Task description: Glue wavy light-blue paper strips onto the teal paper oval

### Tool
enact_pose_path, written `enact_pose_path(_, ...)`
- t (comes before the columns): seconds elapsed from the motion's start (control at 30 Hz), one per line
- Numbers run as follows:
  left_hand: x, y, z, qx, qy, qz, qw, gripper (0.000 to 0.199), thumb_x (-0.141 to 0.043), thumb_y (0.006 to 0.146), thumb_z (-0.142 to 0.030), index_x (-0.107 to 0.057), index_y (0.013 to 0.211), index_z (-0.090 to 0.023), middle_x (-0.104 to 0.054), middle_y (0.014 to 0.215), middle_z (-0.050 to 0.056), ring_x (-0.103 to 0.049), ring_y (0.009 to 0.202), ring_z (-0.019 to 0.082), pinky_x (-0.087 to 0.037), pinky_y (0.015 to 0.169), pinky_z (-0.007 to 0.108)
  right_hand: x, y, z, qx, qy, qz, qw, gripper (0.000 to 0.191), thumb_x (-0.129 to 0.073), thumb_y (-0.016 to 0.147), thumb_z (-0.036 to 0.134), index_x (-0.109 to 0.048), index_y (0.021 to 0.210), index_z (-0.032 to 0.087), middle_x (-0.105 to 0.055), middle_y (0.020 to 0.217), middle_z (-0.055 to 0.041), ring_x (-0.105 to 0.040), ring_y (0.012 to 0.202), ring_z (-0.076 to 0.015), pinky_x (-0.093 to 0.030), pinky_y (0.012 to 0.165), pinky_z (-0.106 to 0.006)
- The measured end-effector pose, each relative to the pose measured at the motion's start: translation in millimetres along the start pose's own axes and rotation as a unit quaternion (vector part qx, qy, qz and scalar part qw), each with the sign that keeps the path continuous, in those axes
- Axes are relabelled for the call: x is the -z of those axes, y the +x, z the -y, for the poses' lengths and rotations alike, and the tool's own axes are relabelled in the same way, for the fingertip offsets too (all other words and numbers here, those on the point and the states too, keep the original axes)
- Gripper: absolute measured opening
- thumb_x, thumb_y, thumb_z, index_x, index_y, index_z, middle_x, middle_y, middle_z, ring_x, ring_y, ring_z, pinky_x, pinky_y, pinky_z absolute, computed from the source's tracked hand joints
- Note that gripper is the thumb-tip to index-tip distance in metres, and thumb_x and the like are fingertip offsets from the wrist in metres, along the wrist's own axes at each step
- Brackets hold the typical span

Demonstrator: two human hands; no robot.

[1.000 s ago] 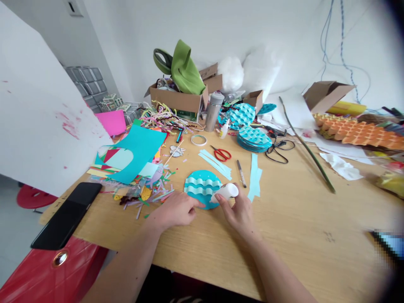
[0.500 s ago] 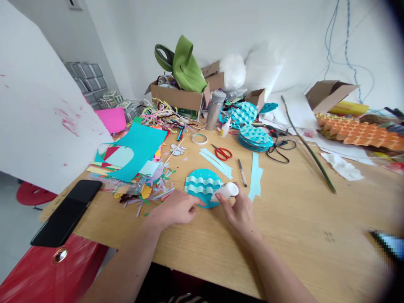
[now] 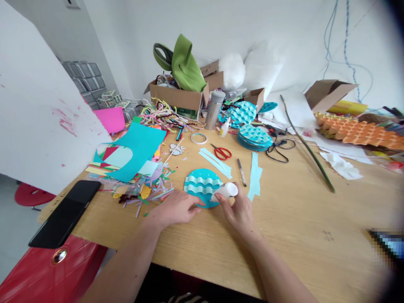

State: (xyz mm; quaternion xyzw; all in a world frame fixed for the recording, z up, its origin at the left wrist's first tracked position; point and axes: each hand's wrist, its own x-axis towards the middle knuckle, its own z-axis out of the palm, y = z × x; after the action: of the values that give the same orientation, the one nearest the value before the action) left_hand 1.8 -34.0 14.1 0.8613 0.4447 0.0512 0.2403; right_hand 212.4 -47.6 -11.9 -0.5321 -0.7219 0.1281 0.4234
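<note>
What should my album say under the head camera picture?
Left hand at the edge of a wavy-striped blue circle, right hand holding a tilted white bottle.

A bright blue paper disc (image 3: 202,185) lies flat on the surface at the lower centre of the frame, with two pale aqua wavy strips (image 3: 203,180) rippling across its middle, small light dots near its upper edge and plain blue below. A white bottle (image 3: 226,191) slants over its right side, broad round end towards the upper right, narrower end down to the left; whether its tip touches is unclear.
</note>
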Motion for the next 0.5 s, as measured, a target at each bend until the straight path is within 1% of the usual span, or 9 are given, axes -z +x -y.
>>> enact_pose_path(0.2, -0.9, -0.1, 1.2, 0.000, 0.003, -0.004, 1.000, 0.029, -0.055, 0.088, -0.030, -0.070, 0.113, -0.034, -0.076, 0.089, 0.003, -0.071, 0.082, 0.024, -0.047, 0.070, 0.030, -0.4, -1.9, 0.6, -0.016, 0.008, 0.008, 1.000, 0.022, -0.055, 0.090, 0.043, -0.049, 0.090, 0.021, -0.054, 0.072, 0.0013, -0.044, 0.050, -0.0111, -0.037, 0.049, -0.027)
enact_pose_path(0.5, -1.2, 0.2, 0.5, -0.002, -0.002, -0.005, 1.000, 0.029, -0.055, 0.088, -0.030, -0.070, 0.112, -0.032, -0.076, 0.088, 0.003, -0.071, 0.080, 0.023, -0.047, 0.070, 0.030, -2.5, -1.8, -0.1, -0.037, 0.011, 0.010, 0.999, 0.025, -0.055, 0.089, 0.045, -0.050, 0.090, 0.021, -0.053, 0.071, 0.0015, -0.044, 0.050, -0.0115, -0.036, 0.049, -0.027)
